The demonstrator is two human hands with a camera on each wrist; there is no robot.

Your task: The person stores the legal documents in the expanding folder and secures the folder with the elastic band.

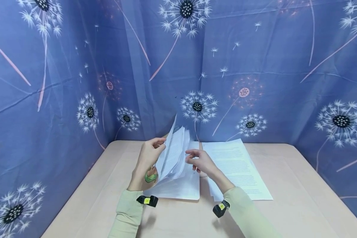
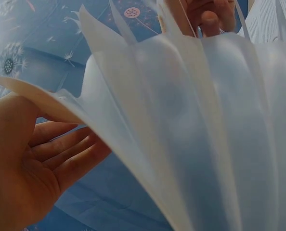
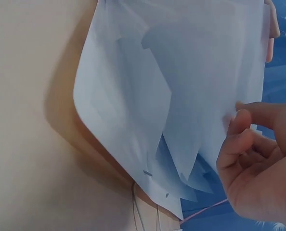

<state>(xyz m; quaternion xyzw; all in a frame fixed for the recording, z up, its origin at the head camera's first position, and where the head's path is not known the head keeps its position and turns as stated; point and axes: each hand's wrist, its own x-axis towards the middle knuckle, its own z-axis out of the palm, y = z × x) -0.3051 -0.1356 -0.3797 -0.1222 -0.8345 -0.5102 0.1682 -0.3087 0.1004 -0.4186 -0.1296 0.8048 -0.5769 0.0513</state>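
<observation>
A folder with fanned translucent pockets (image 1: pixel 174 155) stands partly open at the middle of the table, its brown cover with a green print (image 1: pixel 150 178) to the left. My left hand (image 1: pixel 147 153) holds the cover's upper edge, fingers behind it in the left wrist view. Reaching from the right, my right hand (image 1: pixel 203 162) pinches the edge of a pocket sheet (image 3: pixel 205 86); one fingertip shows faintly through the translucent sheet in the right wrist view. A flat white part of the folder (image 1: pixel 181 188) lies on the table below. What the pockets contain is hard to make out.
Printed sheets (image 1: pixel 235 165) lie stacked on the table, right of the folder. Thin strings (image 3: pixel 139 207) hang by the folder's edge. A blue dandelion-patterned curtain (image 1: pixel 226 66) surrounds the pale table (image 1: pixel 297 211) at the back and sides.
</observation>
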